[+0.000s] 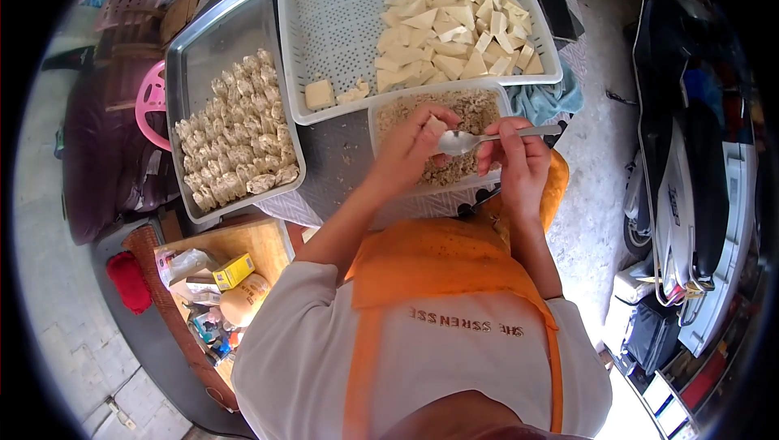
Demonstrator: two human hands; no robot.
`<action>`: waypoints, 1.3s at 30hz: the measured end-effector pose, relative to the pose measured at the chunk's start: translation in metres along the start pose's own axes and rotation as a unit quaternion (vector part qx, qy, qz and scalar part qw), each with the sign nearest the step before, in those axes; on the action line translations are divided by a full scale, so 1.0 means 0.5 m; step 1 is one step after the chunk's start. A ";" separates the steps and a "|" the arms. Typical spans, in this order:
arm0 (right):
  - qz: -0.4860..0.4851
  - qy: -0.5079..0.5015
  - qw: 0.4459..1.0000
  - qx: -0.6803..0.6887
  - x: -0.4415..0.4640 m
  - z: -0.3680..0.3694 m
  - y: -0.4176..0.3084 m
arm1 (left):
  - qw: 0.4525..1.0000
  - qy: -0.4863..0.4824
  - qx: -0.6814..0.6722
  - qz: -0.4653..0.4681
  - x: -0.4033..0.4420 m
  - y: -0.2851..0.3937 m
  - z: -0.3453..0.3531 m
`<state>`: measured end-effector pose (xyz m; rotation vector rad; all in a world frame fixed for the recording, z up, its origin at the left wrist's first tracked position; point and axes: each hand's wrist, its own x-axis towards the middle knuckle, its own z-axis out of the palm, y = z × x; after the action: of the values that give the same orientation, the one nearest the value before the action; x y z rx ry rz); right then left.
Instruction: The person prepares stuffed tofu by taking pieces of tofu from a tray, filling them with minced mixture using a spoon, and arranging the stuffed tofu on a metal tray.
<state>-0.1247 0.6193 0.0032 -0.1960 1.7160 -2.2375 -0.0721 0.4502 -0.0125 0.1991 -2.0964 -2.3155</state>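
Observation:
Over a clear plastic box (372, 133) of crumbly brown filling, my right hand (521, 160) grips a metal spoon (535, 131), its bowl pointing left. My left hand (412, 144) is curled around a small pale piece (437, 125), mostly hidden by the fingers, beside the spoon's bowl. Behind the box, a white perforated tray (333, 10) bears a heap of pale tofu wedges (454, 26), with one lone block (319, 94) near its front left. At the left, a metal tray (195, 55) carries rows of filled pieces (235, 132).
A blue cloth (548, 98) and a dark phone (554, 7) lie right of the perforated tray. A pink chair (151, 105) is left of the metal tray. Below it, a wooden table (272, 247) carries a yellow box (234, 271) and other items.

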 end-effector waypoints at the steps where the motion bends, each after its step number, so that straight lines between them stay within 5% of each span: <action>1: 0.001 0.009 1.000 0.007 0.002 0.000 0.000 | 0.998 0.017 -0.052 -0.021 0.001 -0.003 -0.003; 5: -0.001 0.027 0.999 0.026 0.012 -0.010 -0.001 | 0.952 0.021 -0.284 -0.111 0.012 -0.005 -0.031; 15: 0.011 0.008 1.000 0.011 0.006 0.034 -0.001 | 0.978 0.093 -0.135 -0.126 -0.001 -0.010 -0.020; 18: -0.050 -0.034 0.997 -0.044 -0.001 0.050 0.008 | 0.979 0.128 -0.083 -0.137 -0.002 -0.001 -0.009; 22: -0.236 -0.060 0.909 -0.338 -0.015 0.060 -0.001 | 0.985 0.127 -0.050 -0.109 -0.006 -0.011 -0.009; 25: -0.266 -0.060 0.892 -0.360 -0.014 0.062 -0.008 | 0.983 0.127 -0.066 -0.116 -0.002 -0.010 -0.008; 28: -0.127 -0.018 0.976 -0.178 -0.018 0.059 -0.009 | 0.973 0.149 -0.088 -0.150 -0.001 0.001 -0.003; 35: -0.126 0.025 0.986 -0.101 -0.003 0.023 0.007 | 0.979 0.076 -0.093 -0.166 0.000 0.009 -0.017; 37: -0.150 0.051 0.983 -0.091 0.013 -0.002 0.020 | 0.989 0.095 -0.080 -0.075 0.006 0.022 -0.005; 38: -0.148 0.050 0.982 -0.109 0.017 -0.012 0.025 | 0.995 0.067 0.055 0.048 0.011 -0.051 -0.030; 39: -0.086 0.056 0.989 -0.110 0.018 -0.010 0.014 | 0.994 0.072 0.080 0.034 0.003 -0.051 -0.030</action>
<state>-0.1333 0.6193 -0.0056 -0.2830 2.0805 -2.2110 -0.0701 0.4376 -0.0391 0.2838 -2.1808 -2.0298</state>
